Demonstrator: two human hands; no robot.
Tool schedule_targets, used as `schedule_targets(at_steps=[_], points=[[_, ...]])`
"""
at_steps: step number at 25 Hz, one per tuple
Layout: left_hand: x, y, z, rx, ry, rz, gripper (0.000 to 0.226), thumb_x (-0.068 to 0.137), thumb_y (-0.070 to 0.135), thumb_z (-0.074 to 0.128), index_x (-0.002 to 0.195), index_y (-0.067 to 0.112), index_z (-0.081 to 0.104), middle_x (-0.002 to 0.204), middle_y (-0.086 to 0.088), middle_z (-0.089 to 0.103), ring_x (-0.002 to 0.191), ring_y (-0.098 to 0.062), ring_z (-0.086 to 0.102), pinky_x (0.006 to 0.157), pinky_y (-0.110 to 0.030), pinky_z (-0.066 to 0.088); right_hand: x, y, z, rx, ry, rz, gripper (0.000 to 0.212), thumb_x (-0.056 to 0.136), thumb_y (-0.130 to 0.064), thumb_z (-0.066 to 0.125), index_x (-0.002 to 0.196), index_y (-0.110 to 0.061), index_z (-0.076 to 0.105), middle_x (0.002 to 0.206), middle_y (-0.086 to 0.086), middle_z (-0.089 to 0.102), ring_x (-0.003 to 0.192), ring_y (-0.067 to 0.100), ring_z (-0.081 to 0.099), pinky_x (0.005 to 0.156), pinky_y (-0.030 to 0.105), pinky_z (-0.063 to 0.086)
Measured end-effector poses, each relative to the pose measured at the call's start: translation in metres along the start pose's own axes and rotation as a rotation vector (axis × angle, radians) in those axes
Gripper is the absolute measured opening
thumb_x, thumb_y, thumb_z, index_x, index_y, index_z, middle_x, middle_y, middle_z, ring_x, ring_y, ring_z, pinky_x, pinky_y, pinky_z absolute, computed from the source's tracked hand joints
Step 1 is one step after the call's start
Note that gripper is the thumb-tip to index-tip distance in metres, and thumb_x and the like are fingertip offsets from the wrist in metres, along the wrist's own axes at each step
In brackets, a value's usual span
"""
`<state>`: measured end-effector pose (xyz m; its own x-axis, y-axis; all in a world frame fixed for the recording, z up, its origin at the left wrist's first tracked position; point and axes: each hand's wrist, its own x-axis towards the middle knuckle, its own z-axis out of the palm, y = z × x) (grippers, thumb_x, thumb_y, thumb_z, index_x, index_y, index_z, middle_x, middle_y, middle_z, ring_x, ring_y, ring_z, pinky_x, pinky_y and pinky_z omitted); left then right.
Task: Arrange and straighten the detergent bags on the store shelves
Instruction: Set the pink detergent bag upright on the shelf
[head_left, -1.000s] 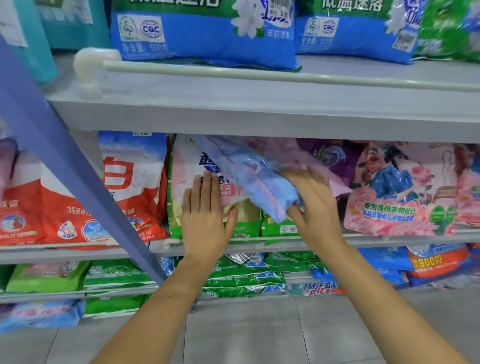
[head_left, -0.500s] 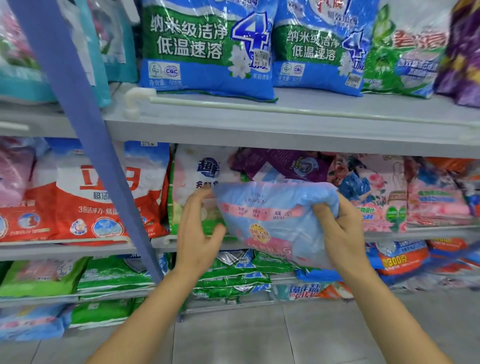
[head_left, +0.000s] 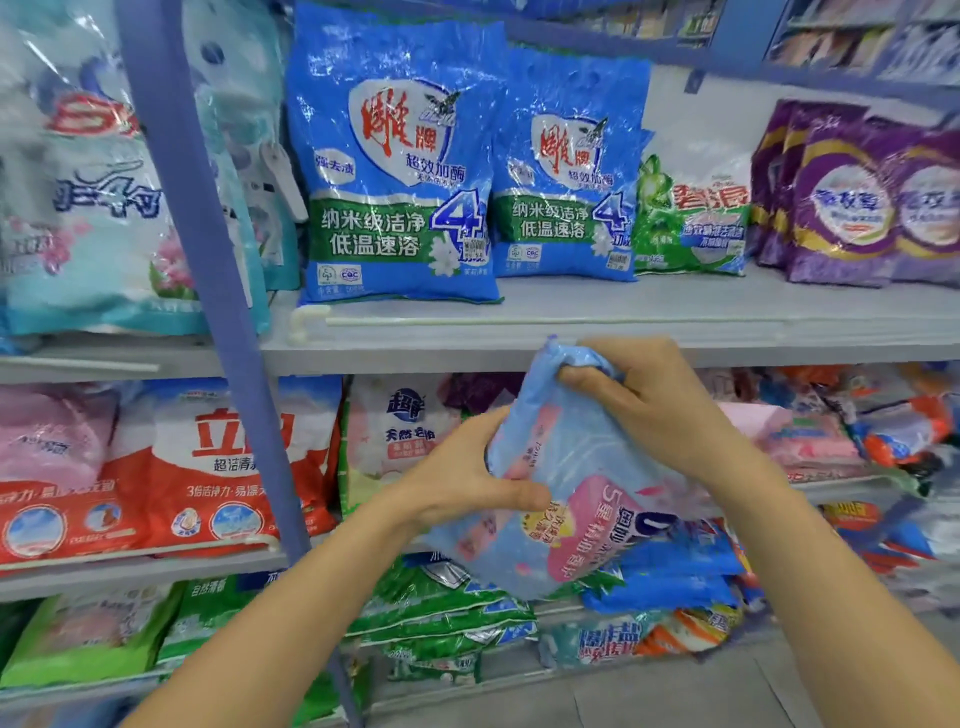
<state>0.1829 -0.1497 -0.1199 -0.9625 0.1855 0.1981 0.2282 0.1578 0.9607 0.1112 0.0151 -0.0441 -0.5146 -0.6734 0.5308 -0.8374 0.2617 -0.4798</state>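
Both hands hold one light blue bag (head_left: 571, 457) in the air, and it rests on nothing. Your left hand (head_left: 467, 483) grips its left edge near the middle, with the thumb pressed on the front and the fingers curled behind, so I think this hand carries the weight. Your right hand (head_left: 654, 400) is closed around the top corner, where the film is bunched in the fist. This looks like a grip for turning, because the bag is tilted and its print runs slantwise. The powder seems to sag toward the lower end, so the bag will probably flop if one hand lets go.

Just behind your left hand stands a white bag (head_left: 395, 431), upright. Behind your right hand lie pink bags (head_left: 789, 431) in disorder. Whether a free gap waits there I cannot tell, because the held bag hides it. Directly above your right hand is the edge of a shelf (head_left: 727, 353), with a thin rail (head_left: 519, 322) that probably stops bags from sliding off. Farther above, two blue bags (head_left: 395, 171) stand upright and face forward, which is probably how the held bag should end.
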Motion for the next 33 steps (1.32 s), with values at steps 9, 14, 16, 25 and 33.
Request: schedule_targets(at_steps=[9,14,16,25,33], points=[[0.028,0.070,0.007,-0.344,0.259,0.032,0.031,0.054,0.014,0.075,0.081,0.002,0.067,0.070,-0.013,0.069,0.059,-0.025,0.066,0.057,-0.030,0.053,0.062,-0.029,-0.060,-0.188,0.157,-0.034,0.030,0.082,-0.049,0.056,0.064,-0.027,0.047,0.057,-0.012,0.046,0.055,0.003,0.044,0.054,0.030,0.036],[0.054,0.109,-0.009,-0.414,0.329,0.110,0.019,0.051,0.012,0.071,0.070,0.008,0.070,0.061,-0.009,0.068,0.053,-0.023,0.065,0.054,-0.029,0.055,0.029,0.003,-0.104,0.325,0.753,0.103,0.009,0.089,-0.029,0.054,0.091,-0.022,0.060,0.092,-0.003,0.066,0.082,0.000,0.061,0.077,0.025,0.049],[0.069,0.118,-0.017,-0.406,0.323,0.116,0.042,0.045,0.014,0.075,0.084,0.000,0.067,0.067,-0.012,0.069,0.057,-0.025,0.067,0.057,-0.031,0.056,0.016,0.036,-0.099,0.493,0.793,0.397,0.012,0.095,-0.029,0.047,0.099,-0.022,0.055,0.104,0.006,0.062,0.083,0.005,0.059,0.075,0.032,0.047],[0.153,0.158,0.000,-0.416,0.269,0.352,0.054,0.025,0.040,0.086,0.073,0.021,0.076,0.069,-0.003,0.072,0.061,-0.020,0.069,0.056,-0.030,0.055,0.035,0.087,-0.107,0.701,0.172,0.692,0.049,0.095,-0.052,0.029,0.089,-0.017,0.064,0.077,-0.005,0.073,0.075,0.010,0.068,0.066,0.028,0.050],[0.215,0.142,-0.003,-0.580,0.540,0.248,0.073,0.033,0.044,0.087,0.098,0.016,0.070,0.093,-0.015,0.070,0.081,-0.031,0.068,0.074,-0.042,0.056,0.108,0.138,-0.167,0.621,0.438,0.420,0.027,0.096,-0.016,0.048,0.082,-0.002,0.067,0.070,0.007,0.065,0.063,0.013,0.058,0.056,0.023,0.050]])
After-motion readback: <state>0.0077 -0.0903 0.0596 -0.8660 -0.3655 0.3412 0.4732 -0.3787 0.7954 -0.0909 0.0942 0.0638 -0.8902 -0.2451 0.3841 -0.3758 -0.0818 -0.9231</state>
